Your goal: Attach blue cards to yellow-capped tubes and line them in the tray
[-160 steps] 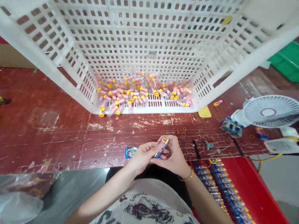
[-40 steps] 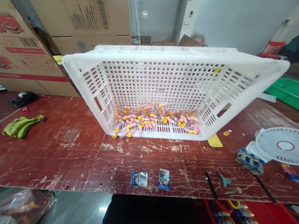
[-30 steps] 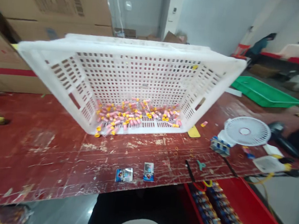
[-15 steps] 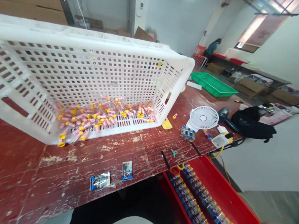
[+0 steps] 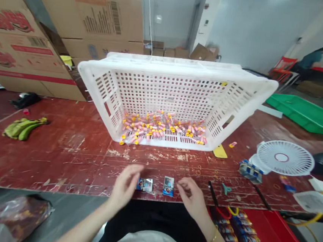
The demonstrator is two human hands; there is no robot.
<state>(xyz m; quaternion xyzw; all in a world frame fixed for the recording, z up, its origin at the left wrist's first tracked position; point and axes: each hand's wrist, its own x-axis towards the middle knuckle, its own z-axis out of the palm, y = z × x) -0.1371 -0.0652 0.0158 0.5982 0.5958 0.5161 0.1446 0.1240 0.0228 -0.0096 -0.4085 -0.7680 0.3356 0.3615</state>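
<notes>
Over the front edge of the red table, my left hand [image 5: 126, 183] is open, its thumb and fingers apart and a little blurred. Right beside its thumb lies a small blue-and-silver packet [image 5: 145, 185]; I cannot tell whether they touch. A second such packet [image 5: 168, 186] lies flat a little to the right. My right hand [image 5: 192, 196] hovers just to the right of that one, loosely curled with the fingers apart and holding nothing. Behind both hands, a white plastic crate [image 5: 172, 72] is tipped toward me, with many pink, yellow-capped pieces [image 5: 155, 130] in it.
Right of the crate are a white fan [image 5: 282, 157], a bundle of blue packets [image 5: 250, 171] and a green tray [image 5: 308, 112]. A red bin [image 5: 290, 236] with rows of packets sits below the edge. Bananas [image 5: 25, 127] and cardboard boxes [image 5: 99, 20] are at left.
My view has swung left, so the crate is now centred. Both hands have come in over the table edge, one on each side of the two packets.
</notes>
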